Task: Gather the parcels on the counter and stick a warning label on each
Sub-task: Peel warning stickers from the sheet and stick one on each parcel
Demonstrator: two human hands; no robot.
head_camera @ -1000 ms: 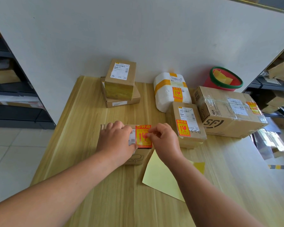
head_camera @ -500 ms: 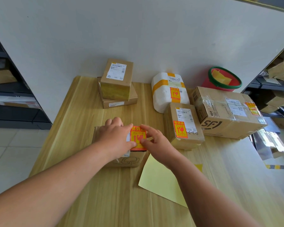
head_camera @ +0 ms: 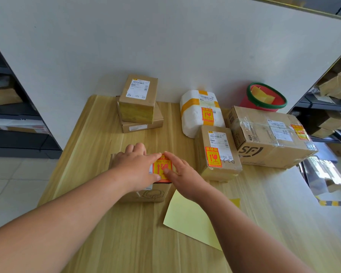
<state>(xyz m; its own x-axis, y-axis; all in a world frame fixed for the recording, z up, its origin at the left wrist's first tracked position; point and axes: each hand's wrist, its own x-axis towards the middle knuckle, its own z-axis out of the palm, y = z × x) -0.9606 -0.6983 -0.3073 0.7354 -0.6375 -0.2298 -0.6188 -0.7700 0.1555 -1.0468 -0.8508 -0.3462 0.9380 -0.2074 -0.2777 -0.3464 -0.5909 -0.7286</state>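
Note:
A small brown parcel lies near the middle of the wooden counter. An orange-red warning label sits on its top. My left hand lies flat on the parcel, fingers straight, touching the label's left side. My right hand presses the label from the right with straight fingers. Three parcels at the right carry labels: a white wrapped one, a small brown box and a large SF box. Two stacked brown boxes at the back show no warning label.
A yellow backing sheet lies on the counter under my right forearm. A red bucket with a green rim stands at the back right by the white wall. Shelves with boxes flank the counter on both sides.
The view shifted slightly. My right hand went from pinching the label's edge to lying flat on it, and my left fingers spread over the label's left side.

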